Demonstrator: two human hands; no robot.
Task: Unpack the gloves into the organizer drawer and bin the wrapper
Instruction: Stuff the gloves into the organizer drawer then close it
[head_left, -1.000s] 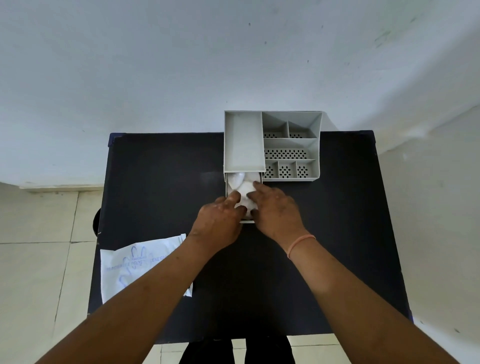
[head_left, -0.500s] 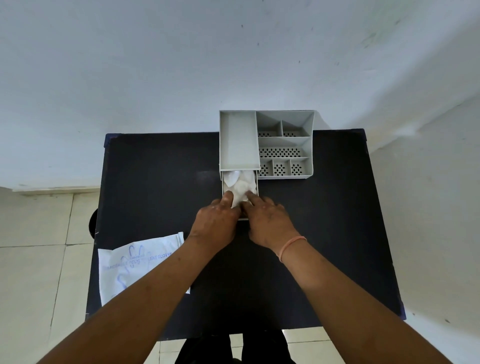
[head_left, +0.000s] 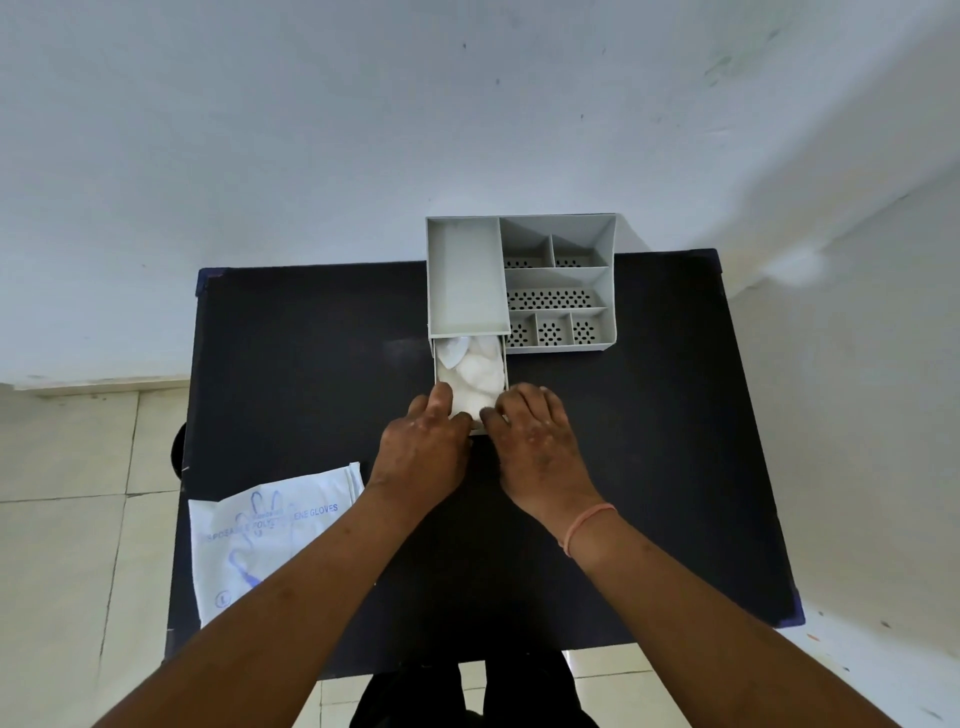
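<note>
Bracing the drawer (head_left: 470, 384) front with both curled hands, left (head_left: 423, 447) and right (head_left: 535, 441), neither gripping anything, you have the gloves (head_left: 475, 371) inside, so push it shut, then bin the wrapper (head_left: 265, 530) lying at the table's (head_left: 311, 364) left edge.

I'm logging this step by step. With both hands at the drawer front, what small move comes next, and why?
Probably push the drawer shut: the gloves lie inside it, it stands pulled out of the organizer, and the left hand and right hand sit at its front edge.
</note>
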